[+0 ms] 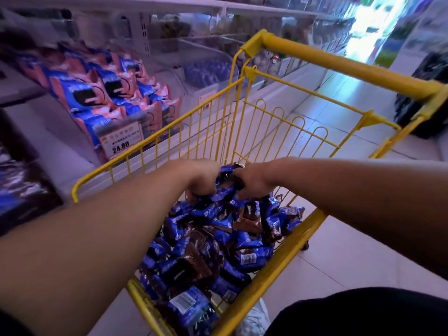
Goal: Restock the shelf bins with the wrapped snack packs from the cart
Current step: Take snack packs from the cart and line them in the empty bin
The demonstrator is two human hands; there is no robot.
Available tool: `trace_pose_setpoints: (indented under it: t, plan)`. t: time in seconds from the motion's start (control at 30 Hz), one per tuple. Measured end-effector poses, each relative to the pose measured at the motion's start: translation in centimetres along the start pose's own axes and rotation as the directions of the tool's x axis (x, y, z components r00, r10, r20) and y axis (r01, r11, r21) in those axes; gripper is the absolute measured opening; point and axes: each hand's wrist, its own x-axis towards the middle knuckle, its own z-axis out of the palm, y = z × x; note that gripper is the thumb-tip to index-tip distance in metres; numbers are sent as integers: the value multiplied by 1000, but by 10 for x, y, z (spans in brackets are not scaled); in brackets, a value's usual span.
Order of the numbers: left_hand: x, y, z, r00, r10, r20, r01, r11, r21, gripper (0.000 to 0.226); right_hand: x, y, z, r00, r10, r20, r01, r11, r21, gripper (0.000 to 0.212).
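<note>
I grasp a bunch of blue-and-brown wrapped snack packs (224,187) with my left hand (202,179) and right hand (252,183); the yellow wire cart (291,251) is mostly full, so much restocking remains.

The cart (278,122) stands in the aisle with the shelf bins (135,93) along its left side. Snack packs (218,251) lie heaped in the cart's basket. Both hands reach in from the near end: the left hand (202,177) and the right hand (252,181) sit close together over the heap, gripping one bunch of packs (224,187) between them. The cart's handle (339,61) lies at the far end, beyond the hands
</note>
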Motion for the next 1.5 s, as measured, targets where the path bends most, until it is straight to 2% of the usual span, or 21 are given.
trace_pose_setpoints:
  t: [0.07, 0.23, 0.27, 0.33, 0.43, 0.6, 0.63, 0.67, 0.73, 0.77, 0.87, 0.9, 0.97, 1.03, 1.07, 1.13, 1.17, 1.23, 1.3, 1.37, 1.5]
  plan:
    - [-6, 1, -6, 1000, -1, 13, 2, 998, -59, 13, 4, -2, 4, 997, 11, -70, -19, 993, -115, 55]
    - [-41, -2, -32, 998, 59, -23, -62, 981, -185, 9, 6, -3, 7, 997, 65, 36, -57, 981, -187, 41]
    - [-51, -4, -38, 996, 69, -48, -78, 971, -226, 9, 4, -2, 2, 999, 44, -1, -44, 988, -147, 34]
    - [-75, -9, -48, 990, 77, -121, -114, 934, -338, 9, -4, -1, -16, 991, 35, -132, -10, 982, 190, 16]
    - [-120, -25, -57, 976, 52, -211, -164, 815, -555, 11, -40, 10, -52, 954, 100, -284, 128, 719, 683, 9]
    - [-191, -46, -56, 914, -145, -380, -243, 554, -796, 15, -117, -18, -100, 900, 15, -436, 423, 210, 881, 40]
    - [-201, -48, -54, 874, -202, -442, -262, 570, -778, 14, -125, -36, -103, 911, -55, -408, 412, 113, 904, 38]
    - [-209, -51, -51, 809, -240, -537, -274, 655, -704, 12, -129, -56, -102, 921, -131, -368, 377, 52, 925, 32]
    - [-224, -59, -42, 632, -185, -752, -226, 885, -408, 14, -130, -95, -99, 932, -209, -296, 292, -52, 955, 24]
    - [-231, -63, -37, 564, -128, -816, -186, 943, -276, 18, -128, -110, -98, 933, -229, -276, 256, -114, 960, 24]
    - [-244, -73, -22, 461, -26, -887, -171, 978, -118, 34, -125, -136, -99, 933, -234, -272, 206, -268, 941, 26]
    - [-245, -76, -19, 440, -4, -898, -183, 979, -94, 38, -122, -140, -100, 934, -231, -272, 205, -275, 939, 29]
    - [-241, -83, -15, 428, 27, -903, -211, 975, -71, 42, -116, -147, -99, 946, -191, -261, 227, -182, 957, 36]
    - [-235, -92, -17, 472, -8, -882, -286, 945, -161, 42, -107, -147, -95, 956, -145, -253, 246, -69, 967, 31]
    - [-233, -97, -20, 525, -60, -849, -359, 889, -285, 40, -102, -146, -93, 958, -137, -253, 247, -53, 967, 22]
    - [-229, -103, -27, 641, -200, -741, -496, 628, -599, 33, -95, -139, -91, 950, -133, -283, 279, -53, 959, 11]
    - [-228, -105, -31, 689, -277, -670, -519, 456, -723, 27, -93, -134, -91, 936, -149, -320, 314, -63, 947, 13]
    - [-226, -109, -40, 773, -389, -502, -482, 154, -862, 18, -88, -123, -90, 892, -215, -397, 388, -83, 918, 39]
    - [-227, -112, -46, 840, -412, -354, -412, -58, -910, 13, -83, -117, -89, 849, -286, -444, 439, -84, 894, 50]
    - [-229, -117, -49, 895, -357, -268, -347, -179, -921, 20, -79, -115, -86, 830, -323, -455, 434, -137, 890, 52]
    - [-235, -123, -52, 950, -192, -245, -290, -262, -921, 28, -73, -118, -79, 814, -338, -472, 428, -200, 881, 52]
